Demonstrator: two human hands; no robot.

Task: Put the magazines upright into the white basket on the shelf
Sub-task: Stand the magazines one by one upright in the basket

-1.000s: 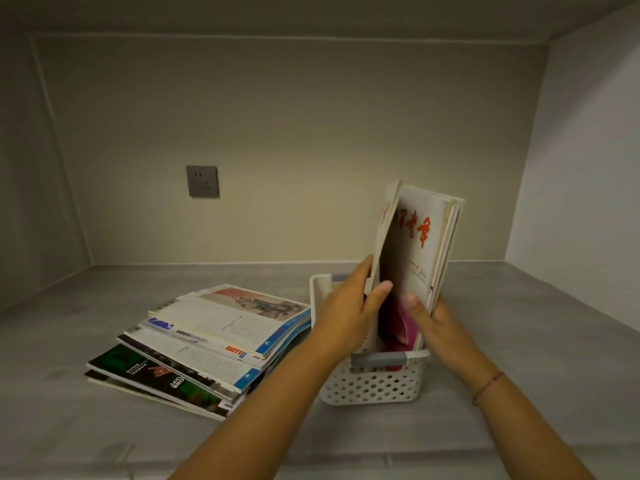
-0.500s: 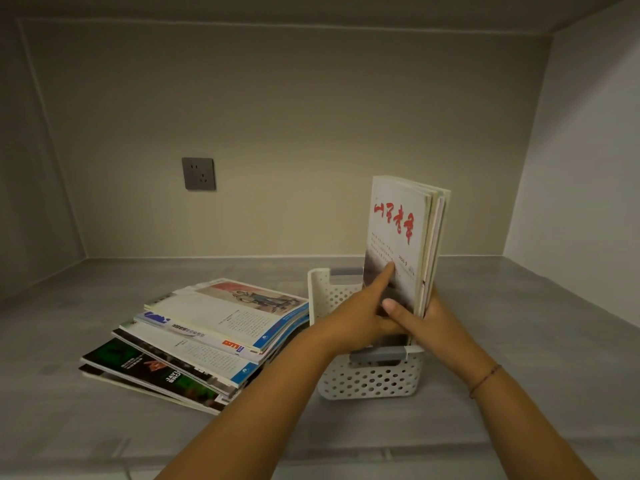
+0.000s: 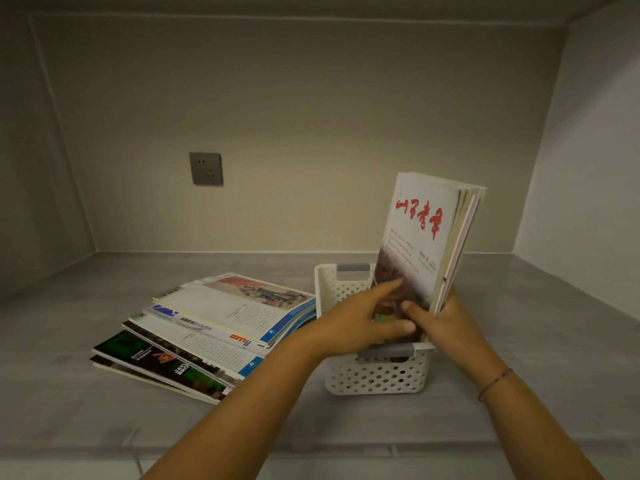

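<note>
left hand (image 3: 360,320) extended forward, fingers straight, pressing the cover of the upright magazines (image 3: 422,237) standing in the white basket (image 3: 377,375). right hand (image 3: 441,322) grips their right edge. flat stack (image 3: 214,327) lies just left of the basket.

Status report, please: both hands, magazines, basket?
Right hand grips upright magazines in white basket. Left hand touches them. Flat magazine stack lies left of basket.
</note>
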